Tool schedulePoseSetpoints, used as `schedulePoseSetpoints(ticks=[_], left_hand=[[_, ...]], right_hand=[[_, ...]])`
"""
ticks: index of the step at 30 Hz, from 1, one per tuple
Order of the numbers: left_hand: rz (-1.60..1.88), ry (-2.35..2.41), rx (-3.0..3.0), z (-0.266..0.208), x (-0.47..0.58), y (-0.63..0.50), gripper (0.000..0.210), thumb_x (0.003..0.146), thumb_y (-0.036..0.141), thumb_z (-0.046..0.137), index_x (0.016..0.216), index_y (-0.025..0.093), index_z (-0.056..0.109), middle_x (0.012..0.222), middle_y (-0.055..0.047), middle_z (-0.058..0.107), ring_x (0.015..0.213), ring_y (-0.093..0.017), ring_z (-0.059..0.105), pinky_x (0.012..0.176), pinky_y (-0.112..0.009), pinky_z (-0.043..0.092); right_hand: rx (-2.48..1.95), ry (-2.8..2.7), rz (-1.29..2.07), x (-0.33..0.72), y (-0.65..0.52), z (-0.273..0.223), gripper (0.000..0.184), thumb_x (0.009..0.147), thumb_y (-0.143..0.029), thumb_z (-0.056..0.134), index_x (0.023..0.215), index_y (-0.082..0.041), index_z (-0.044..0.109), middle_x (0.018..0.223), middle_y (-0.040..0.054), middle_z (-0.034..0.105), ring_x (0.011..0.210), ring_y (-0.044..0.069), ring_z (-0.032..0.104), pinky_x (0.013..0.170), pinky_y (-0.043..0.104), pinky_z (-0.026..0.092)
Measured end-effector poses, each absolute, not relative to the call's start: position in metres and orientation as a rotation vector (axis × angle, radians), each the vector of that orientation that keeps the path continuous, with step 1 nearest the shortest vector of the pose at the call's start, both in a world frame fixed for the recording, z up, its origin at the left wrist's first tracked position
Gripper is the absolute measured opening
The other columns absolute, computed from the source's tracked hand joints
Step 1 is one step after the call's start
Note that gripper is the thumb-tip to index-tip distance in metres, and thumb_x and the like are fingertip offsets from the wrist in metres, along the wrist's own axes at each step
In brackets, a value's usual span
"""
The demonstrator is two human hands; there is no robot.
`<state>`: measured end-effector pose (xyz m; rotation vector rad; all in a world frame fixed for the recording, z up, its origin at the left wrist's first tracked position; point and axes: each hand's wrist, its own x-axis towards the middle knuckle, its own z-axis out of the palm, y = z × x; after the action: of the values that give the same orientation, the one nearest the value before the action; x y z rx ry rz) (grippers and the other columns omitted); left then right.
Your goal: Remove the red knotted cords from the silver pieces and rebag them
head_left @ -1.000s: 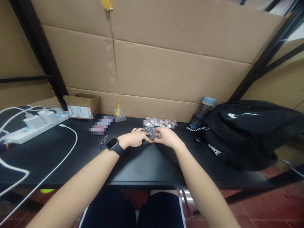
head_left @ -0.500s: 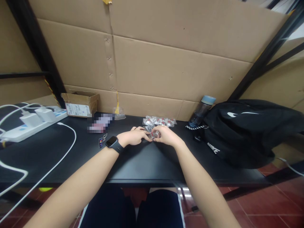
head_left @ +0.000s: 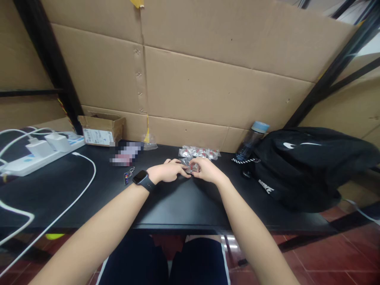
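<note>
Both my hands meet over the middle of the black table [head_left: 178, 206]. My left hand [head_left: 170, 171], with a dark watch [head_left: 143, 180] on its wrist, has its thumb and fingers at the left side of a small clear plastic packet [head_left: 192, 169] with a red part in it. From the right, my right hand [head_left: 206, 170] pinches the same packet between thumb and fingers. Just behind my hands lies a row of similar shiny packets [head_left: 202, 151] with red bits. What exactly the packet contains is too small to tell.
A black backpack [head_left: 311, 166] and a bottle with a blue lid [head_left: 252, 138] stand on the right. To the left are a keychain [head_left: 128, 177], an open cardboard box [head_left: 102, 130], a power strip [head_left: 44, 152] and white cables. A cardboard wall [head_left: 190, 87] closes the back.
The fingers of my right hand have shifted slightly on the packet, and its red part shows more upright. The view has moved a little; everything else stays in place.
</note>
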<state>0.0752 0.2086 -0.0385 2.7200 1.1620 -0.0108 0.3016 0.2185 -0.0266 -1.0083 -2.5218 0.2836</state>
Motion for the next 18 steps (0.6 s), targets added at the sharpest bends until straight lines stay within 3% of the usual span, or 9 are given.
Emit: schedulePoseSetpoints(ticks=[9,18], left_hand=[[-0.012,1.172,2.717,-0.040,0.076,0.208,0.071,0.083,0.004,0.043,0.130,0.054,0.060,0.157,0.009,0.043,0.144,-0.031,0.031,0.112,-0.055,0.026],[0.036,1.187,2.710,-0.042,0.075,0.208,0.071,0.082,0.003,0.044,0.126,0.056,0.062,0.157,0.012,0.041,0.145,-0.030,0.032,0.112,-0.056,0.026]], right_hand=[[-1.084,-2.483,0.140,0.307,0.226,-0.037,0.033,0.078,-0.014,0.076,0.110,-0.022,0.067,0.114,0.0068,0.061,0.104,0.022,0.061,0.091,0.032,0.046],[-1.259,-2.457,0.018,0.305,0.230,-0.044,0.026,0.084,-0.025,0.076,0.109,-0.025,0.066,0.113,0.0056,0.064,0.109,0.023,0.061,0.083,0.030,0.046]])
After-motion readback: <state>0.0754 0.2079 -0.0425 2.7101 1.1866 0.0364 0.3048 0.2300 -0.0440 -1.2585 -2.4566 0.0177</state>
